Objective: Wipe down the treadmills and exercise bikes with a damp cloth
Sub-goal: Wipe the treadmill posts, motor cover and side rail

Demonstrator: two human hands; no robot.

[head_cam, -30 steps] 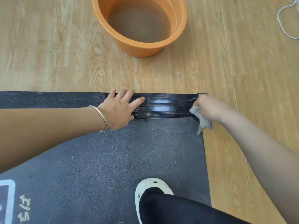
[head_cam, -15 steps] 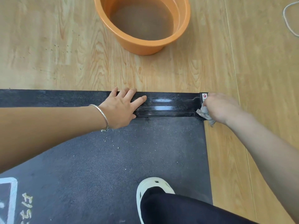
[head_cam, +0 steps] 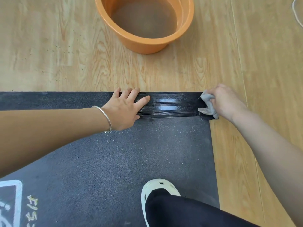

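Floor (head_cam: 49, 46): pale wood planks, open on the far side of the treadmill and along its right edge.
Belt (head_cam: 114, 161): dark, gritty treadmill surface with pale crumbs; its right edge runs straight down the frame against the floor; white print at lower left.
Basin (head_cam: 147, 45): orange, holds murky water, stands on the floor beyond the rail, well apart from both hands.
Rail (head_cam: 172, 105): black ribbed strip along the belt's far edge, wet and glossy between the hands, dull to the left of them; its right end is a square corner.
Shoe (head_cam: 157, 185): white, planted on the belt near its right edge, under a black trouser leg.
Left hand (head_cam: 124, 110): flat on the rail, fingers straight and slightly spread, tips reaching the far edge, thumb pointing right.
Right hand (head_cam: 226, 102): at the rail's right corner, partly over the floor, fingers curled round the cloth.
Cloth (head_cam: 208, 104): grey, bunched, pressed on the rail's right end.
Bangle (head_cam: 105, 117): silver, on the left wrist.
Cord (head_cam: 296, 15): white, on the floor at top right.
Change: half a second ago a small label showed at the corner; the cloth now covers it, and more cloth shows. The left hand keeps its place.
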